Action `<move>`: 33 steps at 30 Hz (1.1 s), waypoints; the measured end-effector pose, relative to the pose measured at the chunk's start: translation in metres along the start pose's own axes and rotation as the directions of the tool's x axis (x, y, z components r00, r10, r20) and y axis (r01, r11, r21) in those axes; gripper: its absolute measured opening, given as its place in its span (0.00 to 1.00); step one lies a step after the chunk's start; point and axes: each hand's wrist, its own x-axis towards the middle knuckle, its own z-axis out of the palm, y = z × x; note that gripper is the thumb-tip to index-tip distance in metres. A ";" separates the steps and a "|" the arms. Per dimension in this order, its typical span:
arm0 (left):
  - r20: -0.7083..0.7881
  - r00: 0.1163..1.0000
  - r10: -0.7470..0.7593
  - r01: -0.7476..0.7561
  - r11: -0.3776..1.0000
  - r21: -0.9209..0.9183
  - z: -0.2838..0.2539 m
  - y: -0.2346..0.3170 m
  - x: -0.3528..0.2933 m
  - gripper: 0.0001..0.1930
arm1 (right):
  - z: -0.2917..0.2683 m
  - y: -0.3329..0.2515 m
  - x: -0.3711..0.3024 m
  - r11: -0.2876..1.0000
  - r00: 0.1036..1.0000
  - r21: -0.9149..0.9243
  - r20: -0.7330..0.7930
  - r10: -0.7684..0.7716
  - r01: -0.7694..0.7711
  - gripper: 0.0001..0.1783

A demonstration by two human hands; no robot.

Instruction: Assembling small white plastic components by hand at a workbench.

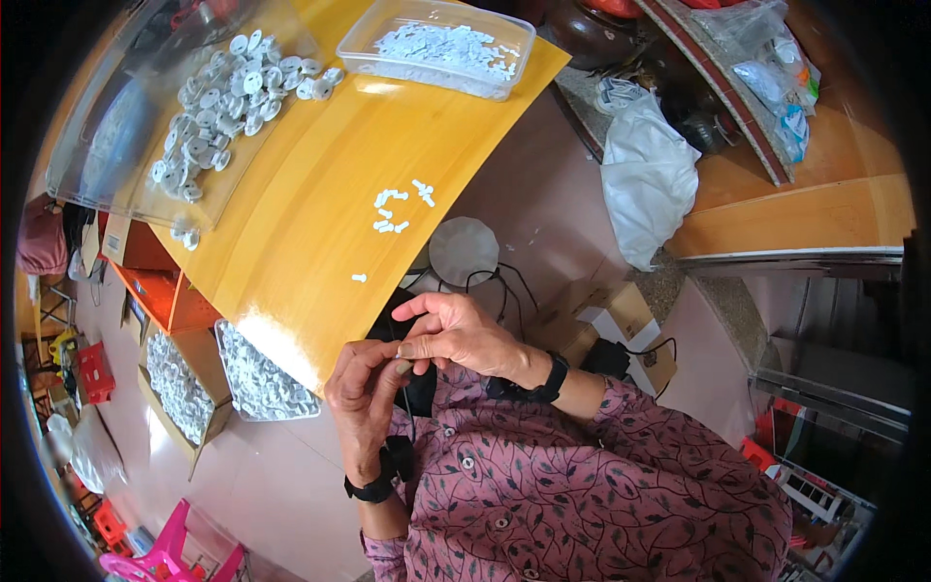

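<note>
Just off the table's near edge, my left hand (359, 383) and my right hand (461, 335) meet fingertip to fingertip. Both pinch at something too small and too covered by the fingers to make out. Close beyond them, a single small white plastic peg (360, 278) lies on the yellow wooden table (291, 233). Farther up is a loose group of similar white pegs (391, 226). Many round white plastic discs (208, 112) with raised centres are heaped at the table's left side, partly on a clear plastic sheet or tray.
A clear plastic tub (436, 48) of small white pieces stands at the table's far end. Below the table's left edge are a cardboard box (179, 388) and a clear container (267, 373), both full of white parts. A white round stool (464, 250) and cables are beyond my right hand.
</note>
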 end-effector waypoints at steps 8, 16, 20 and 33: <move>0.001 1.000 0.026 -0.026 0.997 0.073 0.002 -0.007 0.003 0.05 | -0.001 -0.008 0.002 0.998 1.000 -0.070 -0.015 -0.005 0.004 0.28; -0.193 0.980 0.046 -0.048 0.999 -0.002 -0.001 -0.006 0.003 0.05 | 0.012 -0.018 0.003 0.994 0.997 -0.076 0.037 -0.072 0.074 0.23; -0.152 0.974 -0.166 0.102 0.927 -0.361 -0.001 -0.003 0.010 0.02 | 0.016 -0.016 0.002 0.987 0.997 -0.141 0.028 -0.078 0.081 0.15; -0.079 0.961 -0.266 0.175 0.804 -0.569 -0.015 0.011 0.018 0.06 | 0.040 -0.019 0.010 0.939 0.963 -0.221 0.005 -0.270 0.264 0.09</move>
